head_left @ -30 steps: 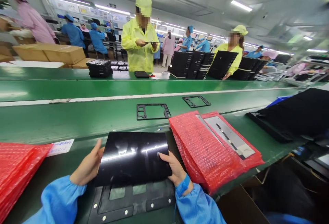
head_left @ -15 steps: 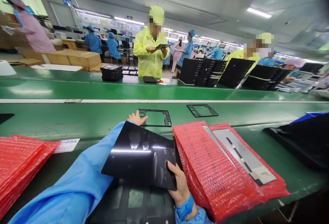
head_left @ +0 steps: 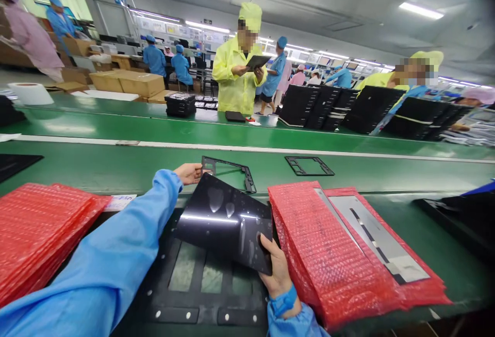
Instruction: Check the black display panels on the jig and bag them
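While the right hand (head_left: pixel 276 275) pinches the lower right corner of a glossy black panel (head_left: pixel 220 223), with the thumb on its upper face and the fingers curled beneath, the panel tilts above a black jig (head_left: pixel 209 315) with pale windows and partly covers it. The left hand (head_left: pixel 188 173), coming from a blue sleeve (head_left: pixel 96 259), reaches past the panel with its fingers loosely extended. Its fingertips (head_left: pixel 199 173) are at the corner of a black open frame (head_left: pixel 228 172) just beyond the jig, but whether they grip it cannot be told. To the right of the jig lies a stack of red bubble-wrap bags (head_left: pixel 328 254) with a silver-grey sheet (head_left: pixel 375 239) on top, and to its left lies a 2nd red stack (head_left: pixel 42 229) beside a small paper label (head_left: pixel 120 202). Beyond the jig, a 2nd black frame (head_left: pixel 309 166) lies on a green conveyor belt (head_left: pixel 96 164). Farther past the jig, across the belt, a co-worker in a yellow coverall (head_left: pixel 232 74) holds a dark panel (head_left: pixel 257 62) in both hands, near stacks of black panels (head_left: pixel 305 105).
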Demonstrator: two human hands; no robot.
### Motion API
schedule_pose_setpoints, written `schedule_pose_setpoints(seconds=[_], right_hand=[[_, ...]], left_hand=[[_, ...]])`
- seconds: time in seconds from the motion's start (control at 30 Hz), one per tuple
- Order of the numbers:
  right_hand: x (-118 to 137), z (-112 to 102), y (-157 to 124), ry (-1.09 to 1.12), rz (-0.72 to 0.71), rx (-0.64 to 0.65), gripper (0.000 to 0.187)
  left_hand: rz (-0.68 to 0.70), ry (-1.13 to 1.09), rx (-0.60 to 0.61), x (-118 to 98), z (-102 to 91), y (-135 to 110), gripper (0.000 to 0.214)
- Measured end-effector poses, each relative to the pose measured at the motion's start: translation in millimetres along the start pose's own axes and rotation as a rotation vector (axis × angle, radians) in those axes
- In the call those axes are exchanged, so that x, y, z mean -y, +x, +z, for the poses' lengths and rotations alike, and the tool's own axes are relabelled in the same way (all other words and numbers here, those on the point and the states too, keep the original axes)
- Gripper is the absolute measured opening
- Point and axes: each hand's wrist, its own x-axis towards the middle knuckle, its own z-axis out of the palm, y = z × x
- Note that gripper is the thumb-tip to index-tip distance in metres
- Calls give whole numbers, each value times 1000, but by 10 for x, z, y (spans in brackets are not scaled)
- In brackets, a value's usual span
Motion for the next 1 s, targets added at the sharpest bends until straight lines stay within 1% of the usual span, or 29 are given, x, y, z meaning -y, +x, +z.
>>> schedule_pose_setpoints(seconds=[0.07, 0.13, 0.27, 0.3, 0.33, 0.4, 0.5, 0.53, 0.6, 0.7, 0.77, 0.83, 0.9, 0.93, 1.0], right_hand=[[-4, 6, -9, -19, 1, 25, 38], [-16, -1, -8, -40, -8, 65, 39], [-41, -18, -8, -75, -35, 127, 40], [-42, -8, -20, -80, -55, 135, 41], [-40, 11, -40, -82, -87, 138, 42], [-19, 78, -102, -68, -189, 126, 46], [57, 220, -222, -22, -379, 44, 54], [93, 264, -259, 0, -425, 9, 57], [174, 330, -320, 52, -467, -66, 59], [279, 373, -374, 118, -454, -167, 57], [317, 380, -394, 135, -450, -195, 54], [331, 382, -407, 132, -458, -194, 50], [328, 384, -419, 116, -480, -186, 49], [325, 383, -425, 108, -489, -184, 50], [316, 377, -440, 90, -509, -191, 52]], left_hand=[[54, -113, -9, 100, -168, -280, 23], [120, -197, -30, 210, -326, -608, 26], [210, -300, -38, 420, -612, -1298, 29], [210, -320, -42, 471, -668, -1456, 29], [198, -324, -50, 523, -715, -1604, 31], [131, -314, -88, 633, -778, -1861, 33], [-4, -319, -131, 823, -788, -2135, 36], [-42, -328, -130, 889, -770, -2196, 38], [-99, -348, -104, 1015, -700, -2275, 44], [-162, -371, -24, 1157, -528, -2316, 57], [-196, -370, 54, 1216, -401, -2312, 60], [-215, -338, 133, 1256, -298, -2295, 61], [-207, -231, 160, 1290, -241, -2270, 61], [-185, -122, 143, 1307, -230, -2256, 61], [-70, 217, 73, 1340, -233, -2227, 60]])
